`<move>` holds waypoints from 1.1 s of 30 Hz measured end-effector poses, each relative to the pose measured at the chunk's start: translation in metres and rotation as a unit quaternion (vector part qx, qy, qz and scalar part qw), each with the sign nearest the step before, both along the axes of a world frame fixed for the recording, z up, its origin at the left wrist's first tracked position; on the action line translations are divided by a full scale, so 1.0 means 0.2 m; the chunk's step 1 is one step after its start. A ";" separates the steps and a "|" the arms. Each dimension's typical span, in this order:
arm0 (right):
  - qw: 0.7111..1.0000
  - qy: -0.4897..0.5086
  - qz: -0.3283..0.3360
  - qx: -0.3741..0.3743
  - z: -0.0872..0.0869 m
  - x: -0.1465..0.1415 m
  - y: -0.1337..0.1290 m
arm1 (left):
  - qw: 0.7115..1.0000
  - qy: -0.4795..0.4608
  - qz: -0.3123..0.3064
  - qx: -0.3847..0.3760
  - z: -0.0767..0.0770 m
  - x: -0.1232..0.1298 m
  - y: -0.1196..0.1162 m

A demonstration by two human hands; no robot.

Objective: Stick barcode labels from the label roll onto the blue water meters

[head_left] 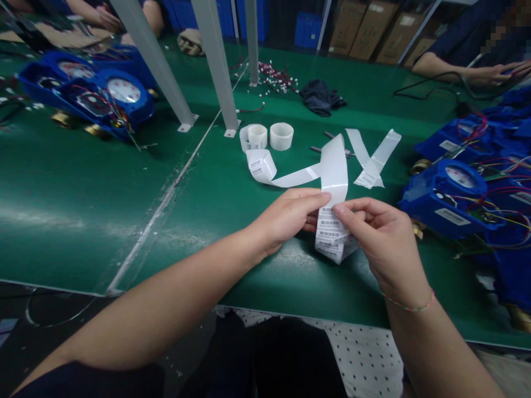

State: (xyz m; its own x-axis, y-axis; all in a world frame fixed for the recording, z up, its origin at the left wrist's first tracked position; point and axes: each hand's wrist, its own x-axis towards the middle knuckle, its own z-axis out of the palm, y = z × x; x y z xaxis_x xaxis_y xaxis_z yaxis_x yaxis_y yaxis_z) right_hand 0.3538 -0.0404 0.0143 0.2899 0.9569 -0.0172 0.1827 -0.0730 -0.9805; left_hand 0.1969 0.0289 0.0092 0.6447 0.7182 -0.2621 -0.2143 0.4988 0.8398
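Observation:
A long white strip of barcode labels [334, 182] curls over the green table [83, 210]. My left hand [286, 218] pinches the strip near its top labels from the left. My right hand [379, 237] grips the same strip from the right, thumb and forefinger at the printed barcodes [329, 232]. The strip trails back to a loose coil [260, 165] in the middle of the table. A second, empty piece of backing paper [373, 157] lies crossed just behind.
Two small white label rolls [281, 136] stand behind the coil. Blue water meters with coloured wires sit at right [452, 193] and at far left [108, 97]. Grey metal posts [215, 66] rise from the table. Other people's arms [464, 69] rest at the back.

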 end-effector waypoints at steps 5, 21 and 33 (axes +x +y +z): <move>1.000 -0.018 -0.007 0.009 0.00 -0.01 0.00 | 1.000 0.002 0.001 0.004 -0.01 0.00 0.00; 0.996 -0.075 -0.021 0.048 0.01 -0.01 0.00 | 0.998 -0.003 0.001 0.058 0.02 0.00 -0.02; 0.982 0.170 -0.064 0.040 0.03 0.08 0.04 | 0.995 -0.013 -0.017 0.095 0.02 0.02 -0.03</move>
State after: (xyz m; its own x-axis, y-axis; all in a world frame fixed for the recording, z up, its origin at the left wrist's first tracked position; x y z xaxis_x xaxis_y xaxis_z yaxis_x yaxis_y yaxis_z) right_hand 0.3708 -0.0316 0.0200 0.3980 0.9154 -0.0599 -0.1629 0.0063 -0.9866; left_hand 0.2016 0.0237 0.0125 0.6746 0.7305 -0.1061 -0.2230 0.3386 0.9141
